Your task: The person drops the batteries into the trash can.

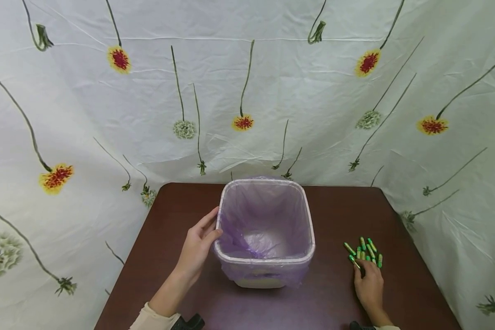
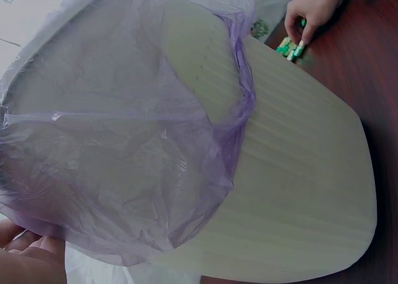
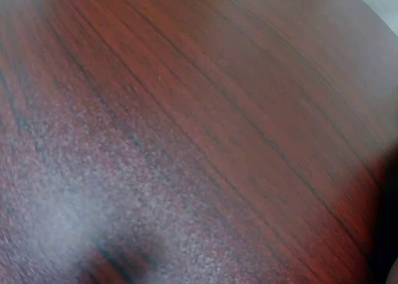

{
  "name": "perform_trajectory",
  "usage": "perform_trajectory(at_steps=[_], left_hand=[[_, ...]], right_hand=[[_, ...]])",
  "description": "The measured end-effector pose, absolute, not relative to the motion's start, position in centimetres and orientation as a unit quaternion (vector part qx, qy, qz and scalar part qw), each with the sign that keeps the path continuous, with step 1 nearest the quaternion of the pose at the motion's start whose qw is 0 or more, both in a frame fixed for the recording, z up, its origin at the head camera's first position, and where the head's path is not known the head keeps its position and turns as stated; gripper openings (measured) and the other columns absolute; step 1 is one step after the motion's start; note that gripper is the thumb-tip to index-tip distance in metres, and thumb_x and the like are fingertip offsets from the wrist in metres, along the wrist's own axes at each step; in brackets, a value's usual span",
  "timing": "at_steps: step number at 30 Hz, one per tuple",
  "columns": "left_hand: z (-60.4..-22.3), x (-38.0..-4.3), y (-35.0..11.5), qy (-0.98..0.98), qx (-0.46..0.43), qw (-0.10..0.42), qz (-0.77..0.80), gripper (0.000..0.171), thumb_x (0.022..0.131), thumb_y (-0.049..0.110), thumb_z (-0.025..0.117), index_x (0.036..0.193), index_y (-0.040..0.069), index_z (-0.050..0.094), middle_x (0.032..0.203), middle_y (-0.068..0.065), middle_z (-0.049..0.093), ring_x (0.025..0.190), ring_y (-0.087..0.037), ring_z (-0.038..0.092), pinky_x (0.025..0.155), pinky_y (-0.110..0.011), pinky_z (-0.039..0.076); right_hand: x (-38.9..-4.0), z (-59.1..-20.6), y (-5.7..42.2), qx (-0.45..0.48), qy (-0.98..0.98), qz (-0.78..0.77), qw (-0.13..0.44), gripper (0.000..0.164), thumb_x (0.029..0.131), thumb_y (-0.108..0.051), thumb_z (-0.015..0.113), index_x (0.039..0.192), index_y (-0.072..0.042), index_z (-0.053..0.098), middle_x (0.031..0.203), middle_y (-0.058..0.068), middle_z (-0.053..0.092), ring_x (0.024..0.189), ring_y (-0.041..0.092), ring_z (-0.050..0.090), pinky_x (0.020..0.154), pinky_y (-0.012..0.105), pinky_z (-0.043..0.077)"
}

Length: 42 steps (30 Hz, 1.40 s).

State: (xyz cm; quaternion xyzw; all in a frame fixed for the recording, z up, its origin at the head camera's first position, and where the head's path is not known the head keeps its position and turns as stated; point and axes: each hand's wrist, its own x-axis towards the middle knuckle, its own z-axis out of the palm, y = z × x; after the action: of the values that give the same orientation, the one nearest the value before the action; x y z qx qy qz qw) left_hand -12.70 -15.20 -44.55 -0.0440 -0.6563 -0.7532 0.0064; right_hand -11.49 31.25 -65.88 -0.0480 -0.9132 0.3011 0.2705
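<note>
From afar I see a curtained-off corner, of which room I cannot tell: white flower-printed cloth [image 1: 280, 82] hangs around a reddish-brown wood-grain surface [image 1: 338, 211].

Left hand [image 1: 195, 250], bare; cream sleeve [image 1: 152, 318], black rounded wrist device [image 1: 188, 322], 7 o'clock. Right hand [image 1: 370, 282], bare; pale cuff [image 1: 387, 327], black wrist piece [image 1: 362, 326], 5 o'clock.

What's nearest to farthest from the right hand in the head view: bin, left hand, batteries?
From the right hand:
1. Batteries: at its fingertips, right side of the table.
2. Bin: to its left, mid-table.
3. Left hand: farthest left, at the bin's left side.
</note>
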Motion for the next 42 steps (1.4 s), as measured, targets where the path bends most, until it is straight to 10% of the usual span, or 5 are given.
perform_trajectory(at_steps=[30,42], left_hand=[[-44.6,-12.9,-15.3,-0.662,-0.037,0.007,-0.748,0.06,0.097,-0.008,0.057,0.155,0.0,0.043,0.157,-0.018,0.042,0.142,-0.026,0.043,0.103,-0.021,0.045],[-44.5,-13.1,-15.5,-0.661,-0.051,0.005,-0.749,0.06,0.096,-0.008,0.058,0.154,-0.002,0.043,0.157,-0.02,0.041,0.143,-0.03,0.042,0.103,-0.022,0.045]], right_hand=[[-13.3,-61.7,31.5,0.007,-0.893,0.322,0.315,0.018,0.091,0.014,0.065,0.108,0.008,0.069,0.102,0.029,0.065,0.098,0.05,0.061,0.077,0.063,0.044],[-15.2,-57.3,30.7,0.078,-0.893,0.35,0.27,0.019,0.096,0.011,0.063,0.114,0.004,0.068,0.109,0.02,0.065,0.085,0.028,0.062,0.061,0.028,0.049]])
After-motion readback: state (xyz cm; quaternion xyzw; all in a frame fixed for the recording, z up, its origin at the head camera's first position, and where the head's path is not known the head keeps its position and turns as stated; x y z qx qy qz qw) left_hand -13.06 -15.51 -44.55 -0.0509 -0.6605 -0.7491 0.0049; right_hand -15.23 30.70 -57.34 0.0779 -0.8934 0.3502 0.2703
